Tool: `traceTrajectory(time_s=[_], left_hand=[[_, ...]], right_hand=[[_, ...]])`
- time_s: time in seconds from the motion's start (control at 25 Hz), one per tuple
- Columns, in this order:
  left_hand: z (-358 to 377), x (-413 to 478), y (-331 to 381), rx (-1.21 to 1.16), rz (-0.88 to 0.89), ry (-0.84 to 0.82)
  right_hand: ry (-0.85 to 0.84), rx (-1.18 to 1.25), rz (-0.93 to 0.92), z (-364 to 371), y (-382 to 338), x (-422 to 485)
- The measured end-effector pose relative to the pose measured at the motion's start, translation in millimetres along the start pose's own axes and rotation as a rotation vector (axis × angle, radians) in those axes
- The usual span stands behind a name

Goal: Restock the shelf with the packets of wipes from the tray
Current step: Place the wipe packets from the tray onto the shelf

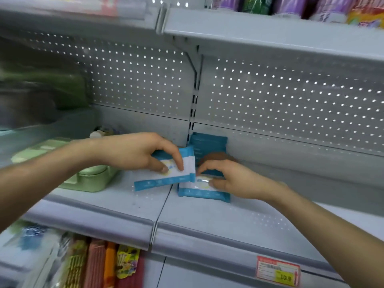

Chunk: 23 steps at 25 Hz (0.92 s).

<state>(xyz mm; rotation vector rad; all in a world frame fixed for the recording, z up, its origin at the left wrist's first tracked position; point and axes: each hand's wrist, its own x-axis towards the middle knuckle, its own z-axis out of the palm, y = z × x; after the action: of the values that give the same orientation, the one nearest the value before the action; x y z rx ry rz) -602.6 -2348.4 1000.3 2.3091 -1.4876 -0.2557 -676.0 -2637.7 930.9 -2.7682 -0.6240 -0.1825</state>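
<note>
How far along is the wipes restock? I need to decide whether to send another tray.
Done: a dark blue stack of packets stands at the back of the shelf. In hand: the left hand grips one tilted packet, and the right hand presses another packet flat on the shelf. Left: much of the shelf is bare; the tray is out of view, so the remaining count is unknown.

Middle shelf (116, 201): two wipes packets side by side near centre. Left packet (166, 177) tilted, its right edge overlapping the right packet (202, 190), which lies flat. Left hand (135, 152) on the left packet, right hand (232, 179) on the right one. Stack of packets (207, 144) upright behind them, against the back panel (291, 96). Lidded containers (91, 177) left of the packets. Price tag (277, 271) on shelf edge, lower right. Snack packs (108, 265) on the shelf below, left.
</note>
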Motion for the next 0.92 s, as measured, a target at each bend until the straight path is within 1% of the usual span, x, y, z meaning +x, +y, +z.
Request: traceTrajectory(time_s=[0.08,0.24,0.32,0.44,0.64,0.76,0.84,0.92], left_hand=[[10.4,16.3,3.3,-0.043,0.045,-0.05],[31.8,49.8,15.3,-0.056,0.134,-0.146],[43.1,61.7,18.9,-0.057,0.154,-0.196],[58.2,72.6,19.3,-0.047,0.194,-0.234],[64.2,75.9,11.8,0.083,0.165,-0.167],[66.7,77.9,13.4,0.074,0.186,-0.11],[69.6,82.1,26.5,0.076,0.218,-0.068],[76.0,89.8,52.5,0.063,0.302,-0.001]], right_hand=[[0.064,-0.033,0.007,1.3,0.6,-5.7],[0.205,-0.021,0.066,-6.8,8.2,-32.4],[0.227,-0.028,0.143,-15.3,16.5,-53.3],[0.245,-0.04,0.19,-24.1,25.3,-92.1],[0.288,-0.04,0.232,-28.8,25.2,-154.6],[0.306,-0.046,0.256,-33.1,22.0,-187.6],[0.332,-0.032,0.295,-36.0,15.0,-212.1],[0.355,-0.029,0.33,-37.3,7.2,-237.2]])
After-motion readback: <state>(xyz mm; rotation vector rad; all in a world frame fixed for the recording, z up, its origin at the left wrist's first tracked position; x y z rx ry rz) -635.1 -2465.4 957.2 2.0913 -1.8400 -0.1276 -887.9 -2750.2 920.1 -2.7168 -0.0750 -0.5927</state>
